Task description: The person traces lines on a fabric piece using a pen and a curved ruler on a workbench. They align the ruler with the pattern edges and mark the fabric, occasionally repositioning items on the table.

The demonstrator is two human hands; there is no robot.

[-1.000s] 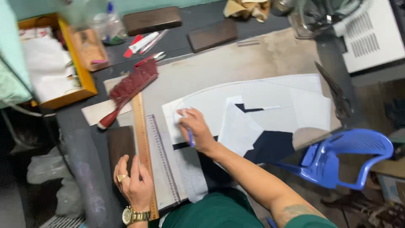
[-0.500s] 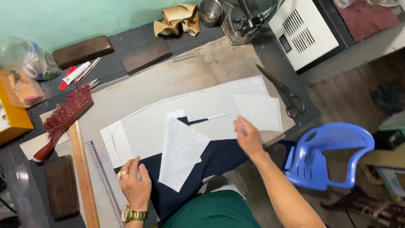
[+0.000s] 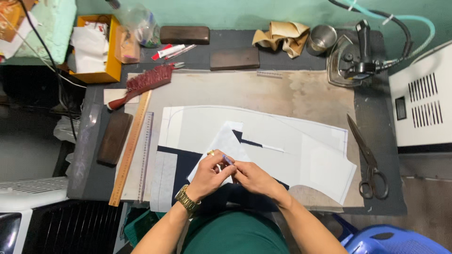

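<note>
My left hand and my right hand meet over the near edge of the table, both pinching a small blue pen between their fingertips. The left wrist carries a gold watch. Under the hands lie white paper pattern pieces on top of dark navy fabric. A loose white paper piece sits just beyond my fingers.
A wooden ruler and a clear ruler lie at the left. A red brush, dark wooden blocks, a yellow box, a steam iron, a metal cup and scissors ring the table. A blue chair stands near right.
My hands left the paper and fabric and came together on the pen. The view swung to look straight down at the table, so the chair slid to the bottom right.
</note>
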